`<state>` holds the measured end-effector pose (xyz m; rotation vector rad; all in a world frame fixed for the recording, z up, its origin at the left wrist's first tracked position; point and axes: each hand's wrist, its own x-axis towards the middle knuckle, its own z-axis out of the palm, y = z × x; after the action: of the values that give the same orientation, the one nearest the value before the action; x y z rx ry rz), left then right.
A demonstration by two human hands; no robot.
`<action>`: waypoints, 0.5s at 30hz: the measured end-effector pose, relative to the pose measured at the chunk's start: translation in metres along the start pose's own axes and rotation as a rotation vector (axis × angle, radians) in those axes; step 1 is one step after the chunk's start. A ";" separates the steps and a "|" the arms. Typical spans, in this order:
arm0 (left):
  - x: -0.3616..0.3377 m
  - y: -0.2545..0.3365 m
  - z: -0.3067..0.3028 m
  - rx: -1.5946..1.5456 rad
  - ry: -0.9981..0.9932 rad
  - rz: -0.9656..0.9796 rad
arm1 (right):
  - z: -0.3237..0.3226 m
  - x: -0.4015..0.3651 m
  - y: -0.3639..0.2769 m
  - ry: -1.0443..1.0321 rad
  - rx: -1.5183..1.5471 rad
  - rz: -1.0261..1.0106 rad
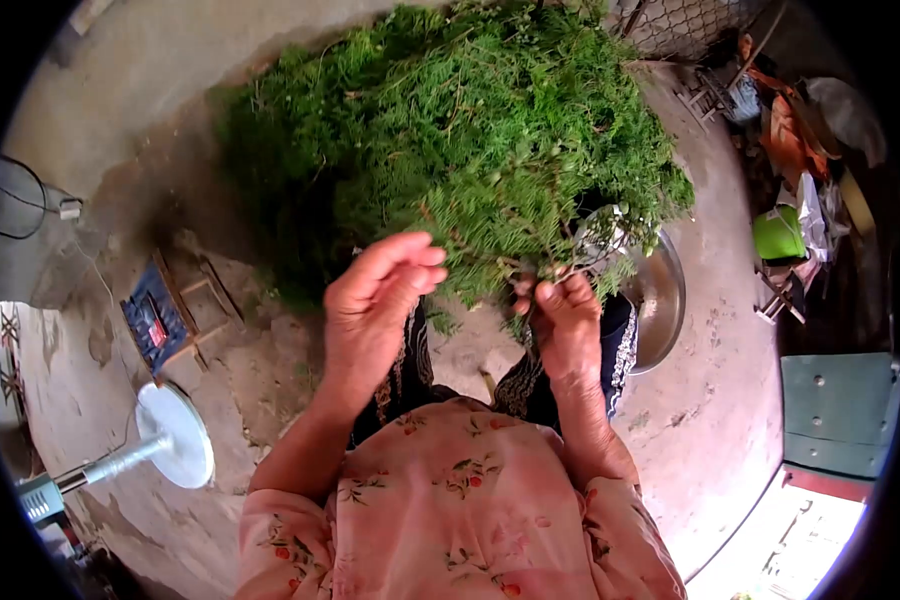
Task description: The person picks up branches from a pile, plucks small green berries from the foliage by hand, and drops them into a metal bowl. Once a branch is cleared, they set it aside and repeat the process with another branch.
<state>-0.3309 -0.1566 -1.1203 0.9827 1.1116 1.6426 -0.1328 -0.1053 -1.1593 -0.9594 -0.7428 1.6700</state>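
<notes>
A large heap of green leafy branches [450, 110] fills the upper middle, in front of my knees. My right hand [568, 325] is closed on the stems of a green sprig [510, 215], whose leaves fan out to the upper left over the heap. Left of the sprig, my left hand [378, 295] is raised with its fingers curled and thumb apart from them; nothing shows in it. Beside my right knee a round metal basin [665, 305] rests on the floor, partly covered by sprigs and my right hand's side of the branches.
A small folding stool [160, 315] and the round base of a fan [175, 435] stand on the left. On the right are a green container [778, 233], an orange cloth [785, 130] and a grey-green panel [837, 412]. Wire mesh [680, 28] is at the top.
</notes>
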 end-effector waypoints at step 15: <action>0.026 -0.014 0.057 -0.392 0.247 -0.446 | -0.009 -0.031 0.032 -0.096 0.078 -0.051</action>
<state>-0.2822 -0.1159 -1.1142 0.2589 1.0221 1.5498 -0.1351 -0.1439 -1.1830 -0.8041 -0.7538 1.6967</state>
